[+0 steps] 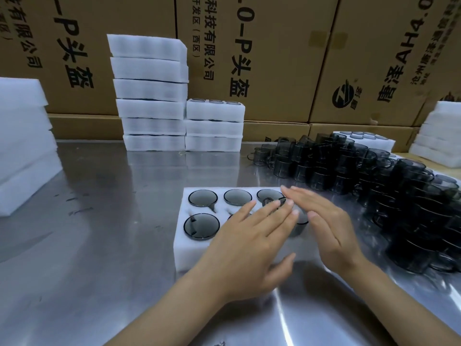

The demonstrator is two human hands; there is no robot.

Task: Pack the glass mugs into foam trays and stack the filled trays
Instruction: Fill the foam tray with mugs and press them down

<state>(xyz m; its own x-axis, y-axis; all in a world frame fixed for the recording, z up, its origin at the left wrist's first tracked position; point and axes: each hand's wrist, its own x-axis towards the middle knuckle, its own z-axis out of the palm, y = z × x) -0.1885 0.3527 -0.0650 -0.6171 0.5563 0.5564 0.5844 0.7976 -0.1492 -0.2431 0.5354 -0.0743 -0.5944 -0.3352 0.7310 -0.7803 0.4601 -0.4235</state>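
A white foam tray (184, 248) lies on the steel table in front of me, with smoky grey glass mugs (202, 198) sunk in its round holes. My left hand (249, 243) lies flat over the tray's right half, fingers spread, hiding part of the front row. My right hand (324, 221) is held flat and on edge beside it, fingers straight. Between the two hands a grey mug (299, 221) stands at the tray's right end, partly hidden. Neither hand grips it. Many loose mugs (374, 176) are piled to the right.
Filled foam trays stand in two stacks (152, 96) (214, 126) at the back of the table. More foam stacks sit at the far left (22, 146) and far right (441, 136). Cardboard boxes (274, 58) wall off the back.
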